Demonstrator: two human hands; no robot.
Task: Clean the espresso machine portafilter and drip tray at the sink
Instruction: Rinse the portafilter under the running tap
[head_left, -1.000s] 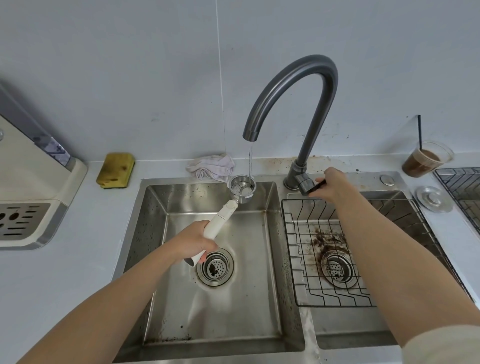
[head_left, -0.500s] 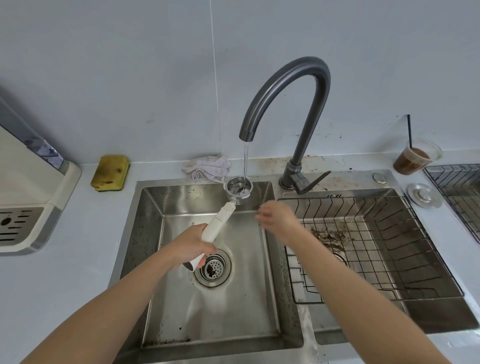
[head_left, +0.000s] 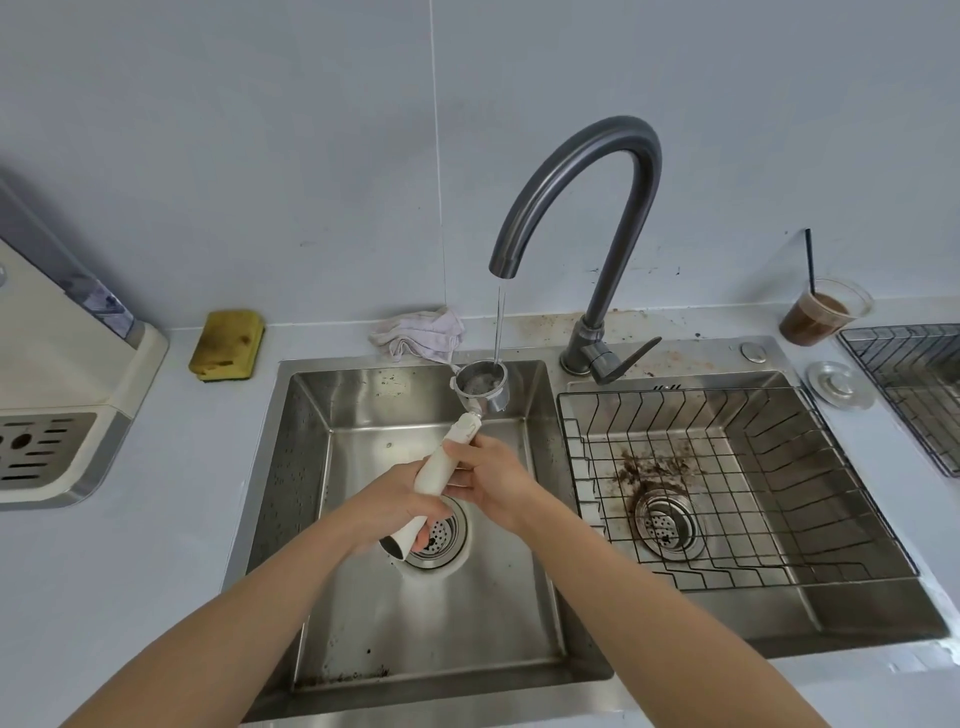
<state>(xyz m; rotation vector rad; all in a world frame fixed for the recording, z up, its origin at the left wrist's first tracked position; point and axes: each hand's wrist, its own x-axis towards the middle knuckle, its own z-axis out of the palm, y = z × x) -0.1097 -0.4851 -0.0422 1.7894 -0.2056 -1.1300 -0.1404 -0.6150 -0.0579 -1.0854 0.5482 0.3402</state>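
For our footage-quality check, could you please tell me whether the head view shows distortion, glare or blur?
Head view: wide-angle distortion bows the sink rim; lighting soft and even, shadows faint; mild sheen on the steel, no harsh glare; portafilter, left hand and right hand look sharp.

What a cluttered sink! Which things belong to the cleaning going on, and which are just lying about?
In the job: portafilter, gripped by left hand and right hand; running tap; left basin; drip tray, probably next.
Lying about: sponge, cloth, coffee cup, wire basket, round lid.
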